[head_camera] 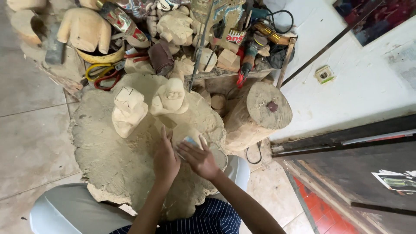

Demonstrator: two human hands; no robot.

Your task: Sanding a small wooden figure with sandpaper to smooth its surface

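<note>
My left hand point(165, 159) and my right hand point(198, 158) meet over a pale carved wood piece point(185, 132) in front of me, both gripping it. A small bluish object point(190, 140), possibly sandpaper, shows between my hands; which hand presses it I cannot tell. The piece rests over a wide heap of pale sawdust point(121, 156) covering my lap area. Two unfinished wooden carvings stand upright on the heap just beyond my hands: a blocky one point(128, 111) at left and a rounder one point(170, 97) at right.
A log stump point(256, 115) stands right of the heap. Behind it lies a crowded pile of carved wooden figures point(85, 28), a power tool with red handle point(248, 60), cans and cords. White wall point(346, 86) and dark wooden boards point(355, 169) are at right, tiled floor point(30, 130) at left.
</note>
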